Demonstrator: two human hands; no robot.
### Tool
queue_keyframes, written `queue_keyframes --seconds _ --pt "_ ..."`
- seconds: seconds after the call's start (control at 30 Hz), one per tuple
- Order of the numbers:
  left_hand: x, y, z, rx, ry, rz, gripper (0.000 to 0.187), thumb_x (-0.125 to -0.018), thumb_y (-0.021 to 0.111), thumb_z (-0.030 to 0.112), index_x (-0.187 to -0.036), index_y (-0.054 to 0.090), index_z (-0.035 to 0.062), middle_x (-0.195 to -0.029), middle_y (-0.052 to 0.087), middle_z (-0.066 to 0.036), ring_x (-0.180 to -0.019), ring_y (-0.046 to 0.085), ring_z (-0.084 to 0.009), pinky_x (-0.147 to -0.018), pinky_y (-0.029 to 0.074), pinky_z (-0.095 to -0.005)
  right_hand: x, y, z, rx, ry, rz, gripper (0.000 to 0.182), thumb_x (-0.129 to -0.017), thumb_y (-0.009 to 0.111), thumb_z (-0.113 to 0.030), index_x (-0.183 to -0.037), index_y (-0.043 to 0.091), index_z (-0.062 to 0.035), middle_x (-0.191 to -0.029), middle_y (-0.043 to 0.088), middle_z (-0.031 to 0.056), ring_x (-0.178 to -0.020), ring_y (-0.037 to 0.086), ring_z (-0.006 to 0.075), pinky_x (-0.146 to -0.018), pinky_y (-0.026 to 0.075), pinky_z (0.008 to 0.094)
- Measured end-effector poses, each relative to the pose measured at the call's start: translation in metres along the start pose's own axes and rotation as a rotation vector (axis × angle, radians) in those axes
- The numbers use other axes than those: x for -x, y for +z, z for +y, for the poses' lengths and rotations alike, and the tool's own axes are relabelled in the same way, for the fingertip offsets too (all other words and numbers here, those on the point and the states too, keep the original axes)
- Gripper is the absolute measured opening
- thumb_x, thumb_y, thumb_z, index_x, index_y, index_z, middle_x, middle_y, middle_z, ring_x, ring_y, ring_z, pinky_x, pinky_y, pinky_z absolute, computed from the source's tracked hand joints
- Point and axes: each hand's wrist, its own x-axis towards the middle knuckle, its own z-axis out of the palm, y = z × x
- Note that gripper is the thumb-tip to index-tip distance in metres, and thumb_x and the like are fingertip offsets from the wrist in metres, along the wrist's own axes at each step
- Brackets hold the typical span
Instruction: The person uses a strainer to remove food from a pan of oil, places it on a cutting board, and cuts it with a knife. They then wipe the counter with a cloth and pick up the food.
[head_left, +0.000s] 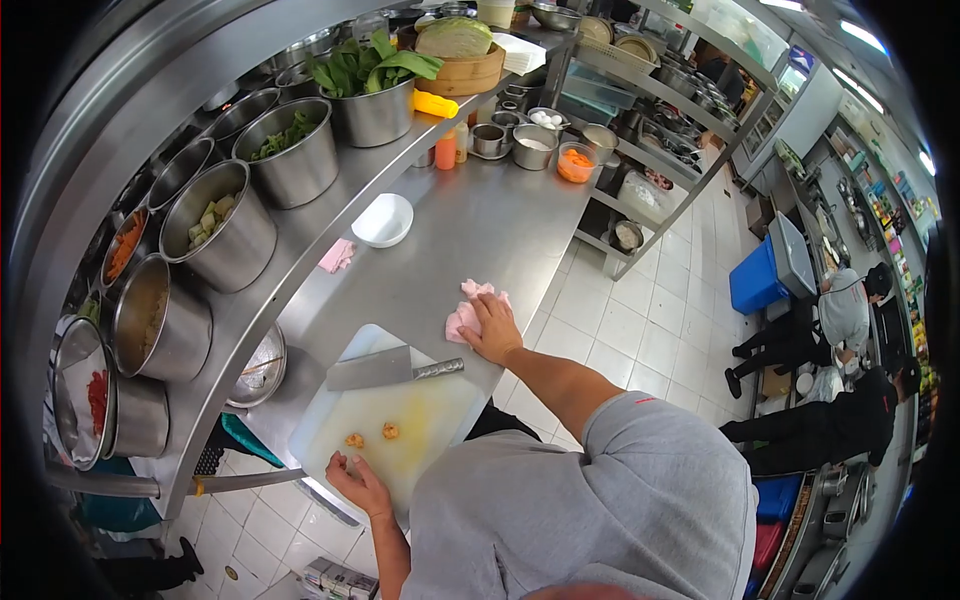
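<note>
My right hand [490, 332] rests on a crumpled pink cloth [463, 322] on the steel counter, its fingers bent over the cloth. At the near edge of a white cutting board [322, 412], my left hand [359, 484] has its fingers loosely apart and holds nothing. Just beyond its fingertips lie two small orange-brown food pieces [355, 440] [390, 430]. A cleaver [371, 369] with a patterned metal handle lies flat across the board's far part. Yellow stains [410, 435] mark the board.
A white bowl [383, 221] and another pink cloth [338, 256] sit farther along the counter. Steel pots of vegetables [288, 155] line the raised shelf at left. A metal bowl [258, 370] stands beneath it. Two people [855, 315] are across the aisle.
</note>
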Motion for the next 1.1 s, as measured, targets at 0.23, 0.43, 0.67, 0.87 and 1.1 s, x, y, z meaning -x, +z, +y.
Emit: queue_keyframes --seconds 0.23,0.43,0.67,0.87,1.1 --pt "0.000 0.001 0.001 -0.003 0.033 0.002 0.045 -0.108 0.070 0.018 -0.145 0.060 -0.0073 -0.130 0.060 -0.022 -0.119 0.058 -0.0354 -0.107 0.048 -0.0486 0.000 -0.001 -0.001 0.010 -0.002 -0.022 0.083 -0.103 0.076 -0.049 -0.166 0.051 -0.0012 -0.166 0.050 0.0225 -0.161 0.043 0.0415 -0.137 0.030 0.0581" --pt "-0.002 0.000 0.006 0.003 0.056 0.008 0.046 -0.105 0.072 0.016 -0.143 0.060 -0.0070 -0.131 0.060 -0.022 -0.120 0.058 -0.0376 -0.110 0.048 -0.0497 0.001 0.004 0.002 -0.003 -0.030 0.020 0.082 -0.102 0.077 -0.047 -0.166 0.052 -0.0023 -0.165 0.051 0.0222 -0.160 0.043 0.0428 -0.136 0.031 0.0581" --pt "-0.004 -0.005 0.014 -0.014 0.035 0.031 0.045 -0.104 0.074 0.016 -0.141 0.061 -0.0066 -0.130 0.061 -0.023 -0.119 0.058 -0.0390 -0.107 0.050 -0.0515 0.000 0.007 0.000 -0.033 -0.047 0.038 0.082 -0.100 0.080 -0.045 -0.164 0.054 -0.0016 -0.166 0.053 0.0240 -0.157 0.046 0.0456 -0.136 0.031 0.0586" --pt "-0.004 -0.003 0.008 -0.045 0.110 0.050 0.046 -0.104 0.077 0.020 -0.141 0.062 -0.0029 -0.122 0.060 -0.018 -0.111 0.058 -0.0330 -0.098 0.048 -0.0465 -0.001 0.012 0.002 0.009 -0.042 0.071 0.080 -0.098 0.083 -0.042 -0.162 0.056 -0.0030 -0.165 0.054 0.0219 -0.155 0.048 0.0455 -0.134 0.032 0.0585" --pt "-0.004 -0.004 0.011 -0.030 0.049 0.055 0.047 -0.100 0.080 0.020 -0.137 0.063 -0.0038 -0.124 0.063 -0.022 -0.116 0.059 -0.0410 -0.103 0.050 -0.0525 -0.002 0.007 -0.003 0.018 -0.023 0.024 0.078 -0.101 0.080 -0.040 -0.162 0.056 0.0023 -0.165 0.054 0.0265 -0.156 0.048 0.0462 -0.133 0.034 0.0583"
